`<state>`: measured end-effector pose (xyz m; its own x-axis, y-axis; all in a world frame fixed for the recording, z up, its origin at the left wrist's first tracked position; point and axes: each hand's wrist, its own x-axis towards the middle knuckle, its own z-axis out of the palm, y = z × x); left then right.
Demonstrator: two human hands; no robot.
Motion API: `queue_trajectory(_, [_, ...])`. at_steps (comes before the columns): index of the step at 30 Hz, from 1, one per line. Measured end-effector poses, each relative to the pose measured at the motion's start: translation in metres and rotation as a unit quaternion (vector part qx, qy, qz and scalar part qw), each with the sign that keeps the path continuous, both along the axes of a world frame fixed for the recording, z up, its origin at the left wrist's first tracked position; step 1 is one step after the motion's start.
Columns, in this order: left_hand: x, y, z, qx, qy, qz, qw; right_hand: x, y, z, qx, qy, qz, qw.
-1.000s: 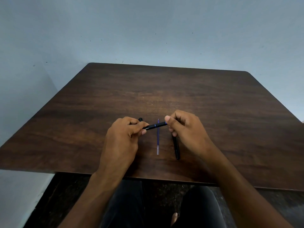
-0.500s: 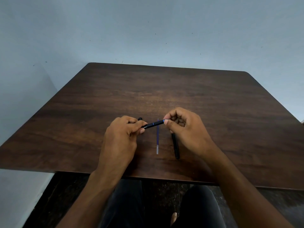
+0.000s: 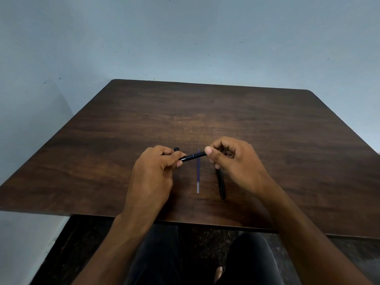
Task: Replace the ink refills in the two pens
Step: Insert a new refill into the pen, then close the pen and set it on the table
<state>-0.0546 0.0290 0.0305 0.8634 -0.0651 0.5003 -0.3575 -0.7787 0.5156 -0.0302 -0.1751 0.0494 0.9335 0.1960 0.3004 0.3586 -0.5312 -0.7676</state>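
Note:
A black pen (image 3: 193, 156) with a thin blue ring is held level just above the table, gripped at both ends. My left hand (image 3: 153, 173) pinches its left end and my right hand (image 3: 236, 163) pinches its right end between thumb and fingers. Under it, a blue ink refill (image 3: 198, 173) lies on the wood, pointing away from me. A second black pen (image 3: 221, 184) lies to the right of the refill, its far end hidden under my right hand. A small black piece (image 3: 176, 149) shows behind my left hand.
The dark wooden table (image 3: 205, 112) stands against a pale blue wall. Its near edge runs just behind my wrists, with my knees and a dark floor below.
My right hand has shifted slightly up and its fingers have turned on the pen's right end. The left hand, the refill and the second pen stay where they were.

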Motion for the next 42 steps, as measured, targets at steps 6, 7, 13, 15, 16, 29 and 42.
queue_trajectory(6, [0.001, -0.003, 0.0, 0.005, -0.008, -0.002, 1.0, -0.002, 0.001, -0.003, -0.02, -0.003, 0.024, 1.0])
queue_trajectory(7, [0.001, -0.003, 0.0, 0.004, -0.01, -0.001, 1.0, -0.002, 0.002, -0.003, -0.02, -0.001, 0.028, 0.999])
queue_trajectory(13, [-0.003, -0.003, 0.0, -0.014, -0.03, 0.002, 0.999, 0.0, 0.005, -0.001, 0.021, 0.02, 0.04, 0.999])
queue_trajectory(15, [-0.003, -0.003, -0.001, -0.018, -0.035, 0.005, 0.999, 0.001, 0.007, 0.002, 0.037, 0.026, 0.038, 0.998])
queue_trajectory(16, [-0.004, -0.002, -0.001, -0.021, -0.039, 0.006, 0.999, 0.002, 0.008, 0.003, 0.043, 0.026, 0.036, 0.998])
queue_trajectory(29, [0.0, 0.028, 0.002, -0.143, -0.035, 0.073, 0.986, 0.029, 0.026, 0.003, -0.033, 0.022, -0.034, 0.999])
queue_trajectory(42, [0.002, 0.026, -0.009, -0.18, -0.01, 0.075, 0.981, 0.055, 0.094, 0.012, -0.256, 0.157, -0.038, 0.953])
